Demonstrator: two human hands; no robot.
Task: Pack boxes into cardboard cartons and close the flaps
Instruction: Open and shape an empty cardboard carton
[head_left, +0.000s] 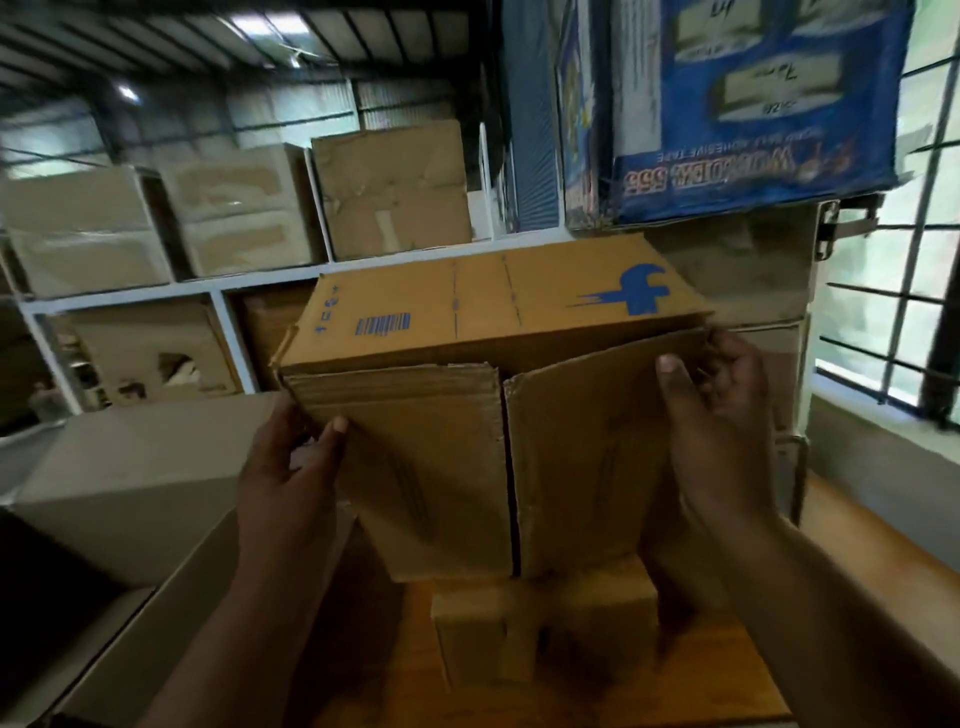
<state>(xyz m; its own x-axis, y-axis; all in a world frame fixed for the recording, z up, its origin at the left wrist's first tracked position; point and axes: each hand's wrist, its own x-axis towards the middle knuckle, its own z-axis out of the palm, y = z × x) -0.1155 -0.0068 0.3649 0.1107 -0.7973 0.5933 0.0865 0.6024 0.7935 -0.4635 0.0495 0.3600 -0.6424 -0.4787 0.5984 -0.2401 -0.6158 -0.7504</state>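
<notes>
Hands grip a cardboard carton (498, 332) held in the air.
Left hand (291, 467) pinches its left flap (415, 467); right hand (717, 415) clasps the right flap (587, 457). Small box (545, 634) sits below both wrists.

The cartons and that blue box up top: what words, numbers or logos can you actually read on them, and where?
"f", a blue logo letter with speed lines: on the carton held by both hands.
Blue barcode with a short code beside it: same carton, too blurred to read.
"555", upside down, after a blurred brand word: on the blue box above.
Small line ending in what looks like "ADHESIVE TAPE": same box, barely legible.
Handwriting on its pale labels: unreadable.
</notes>
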